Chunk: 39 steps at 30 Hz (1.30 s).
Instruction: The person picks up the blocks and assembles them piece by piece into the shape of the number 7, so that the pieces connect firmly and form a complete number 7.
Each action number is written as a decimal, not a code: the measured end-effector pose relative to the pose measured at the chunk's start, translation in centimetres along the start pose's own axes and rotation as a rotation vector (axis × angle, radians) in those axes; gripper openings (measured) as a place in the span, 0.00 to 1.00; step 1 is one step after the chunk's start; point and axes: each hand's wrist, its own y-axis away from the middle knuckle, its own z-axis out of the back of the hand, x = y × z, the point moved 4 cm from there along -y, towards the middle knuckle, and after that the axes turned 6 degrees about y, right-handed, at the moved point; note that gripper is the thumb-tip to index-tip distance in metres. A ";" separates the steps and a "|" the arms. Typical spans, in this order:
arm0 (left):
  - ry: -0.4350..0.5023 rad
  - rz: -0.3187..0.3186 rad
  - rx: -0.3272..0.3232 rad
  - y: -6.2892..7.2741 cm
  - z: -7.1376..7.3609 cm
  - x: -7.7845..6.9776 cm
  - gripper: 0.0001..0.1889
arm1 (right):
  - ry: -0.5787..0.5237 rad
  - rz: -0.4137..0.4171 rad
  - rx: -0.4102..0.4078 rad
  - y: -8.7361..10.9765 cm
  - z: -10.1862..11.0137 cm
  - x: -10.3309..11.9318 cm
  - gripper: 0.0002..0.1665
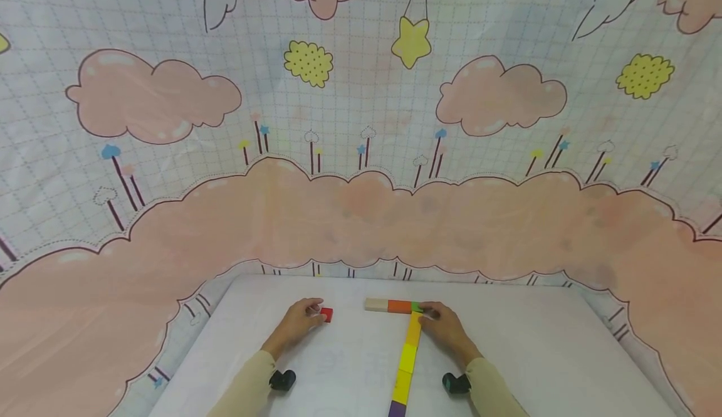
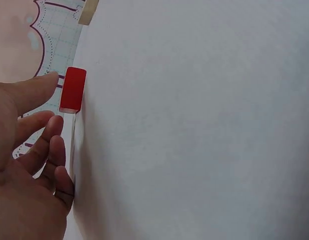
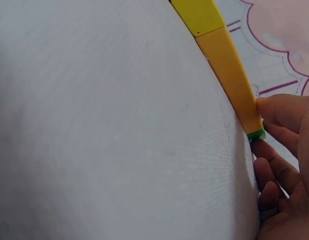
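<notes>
Beside a red block (image 1: 326, 315) on the white table, my left hand (image 1: 294, 326) has its thumb and fingers apart. In the left wrist view a gap shows between the thumb and the curved fingers, with the red block (image 2: 73, 90) just past their tips. Blocks lie end to end in two lines meeting at a corner. My right hand (image 1: 448, 332) is at that corner, its thumb against the side of the orange-yellow block (image 3: 232, 75). The other fingertips are close to the green block (image 3: 255, 134); whether they press it I cannot tell.
From the green end, an orange block (image 1: 399, 306) and a beige block (image 1: 376, 305) run left. Two yellow blocks (image 1: 407, 358) and a purple block (image 1: 397, 409) run toward me. A cartoon-patterned cloth (image 1: 361, 216) surrounds the white table (image 1: 541, 342).
</notes>
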 end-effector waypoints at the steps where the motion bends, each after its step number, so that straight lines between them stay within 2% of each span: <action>1: -0.006 -0.004 0.006 -0.1 0.0 0.1 0.25 | 0.003 0.000 -0.001 0.0 0.0 0.0 0.19; 14: -0.033 0.005 -0.004 0.0 -0.1 0.8 0.19 | 0.007 -0.011 -0.003 0.3 0.1 0.2 0.19; 30: 0.001 0.039 -0.018 0.7 -0.1 0.7 0.20 | 0.003 -0.036 0.007 0.5 -0.1 0.1 0.19; 39: 0.055 0.004 -0.038 0.8 0.1 0.1 0.19 | -0.003 -0.035 0.006 0.6 0.1 0.2 0.19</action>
